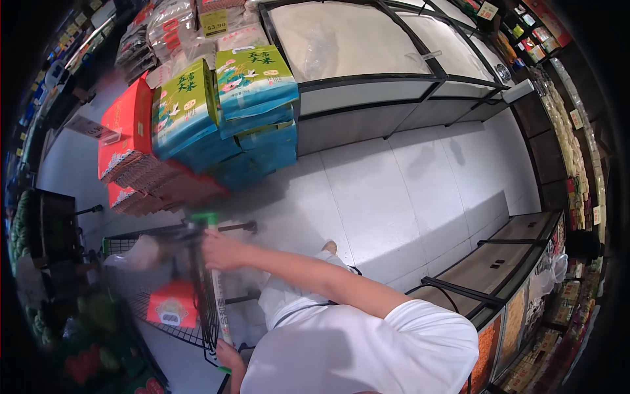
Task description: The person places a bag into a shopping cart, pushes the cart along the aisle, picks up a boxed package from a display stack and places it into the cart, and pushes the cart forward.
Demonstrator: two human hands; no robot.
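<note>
Seen from above, a shopping cart's handle (pixel 222 308) runs alongside the basket, with green pieces at its ends. My right hand (pixel 223 250) is closed round the handle near its upper green end; its fingertips are blurred. Lower down, my left hand (pixel 228 355) is wrapped round the handle near the other green end. In the wire basket (pixel 182 338) lies a red package (pixel 173 303) with a pale emblem. A translucent plastic bag (pixel 139 253), smeared by motion, is at the basket's upper part.
Stacked green-and-blue rice packages (pixel 256 75) and red packages (pixel 125 128) stand beyond the cart. Black-framed bins (pixel 354 43) line the top. A low wooden platform (pixel 508 253) is at the right, and blurred produce (pixel 98 328) at lower left.
</note>
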